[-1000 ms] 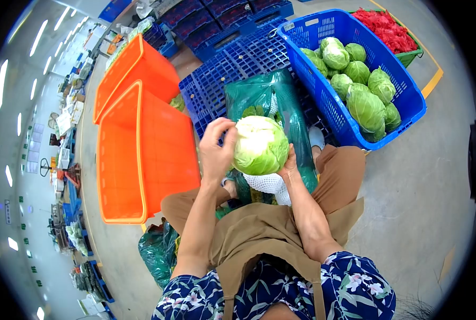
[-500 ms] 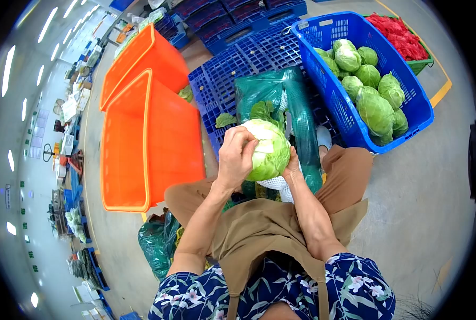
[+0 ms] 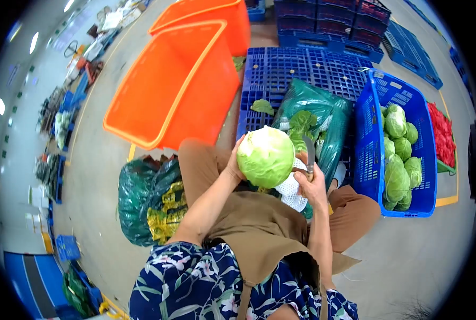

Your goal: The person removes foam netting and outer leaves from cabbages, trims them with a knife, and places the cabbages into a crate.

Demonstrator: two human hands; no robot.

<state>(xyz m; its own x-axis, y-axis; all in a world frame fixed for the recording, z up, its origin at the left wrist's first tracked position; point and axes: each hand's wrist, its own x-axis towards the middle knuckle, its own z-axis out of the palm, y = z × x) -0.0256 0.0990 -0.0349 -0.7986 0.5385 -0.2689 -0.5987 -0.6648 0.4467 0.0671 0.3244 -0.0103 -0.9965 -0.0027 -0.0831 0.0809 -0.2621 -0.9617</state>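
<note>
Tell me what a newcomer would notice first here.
Orange bins at the upper left stand out first. Next comes the pale green cabbage in the left hand, near the centre, with a curved knife in the right hand beside it. A blue crate of cabbages stands at the right.

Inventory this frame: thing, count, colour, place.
Held cabbage: one, green, left hand
Knife: one, grey blade, right hand
Large crate: one, blue, right
Crated cabbages: seven-plus, green, large crate
Red pieces: uncountable, red, in green crate
Orange bins: two, orange, upper left
Nearest pallet: one, blue, ahead
Pallet bag: one, green, on nearest pallet
Loose leaves: several, green, on/near pallet bag
White netting: one patch, white, beside right hand
Floor bags: two-plus, green and yellow, left
Crate stack: one, dark blue, back
Background goods: uncountable, mixed, far left
Apron: one, brown, lap
Left hand: one, bare, on cabbage
Right hand: one, bare, on knife
</note>
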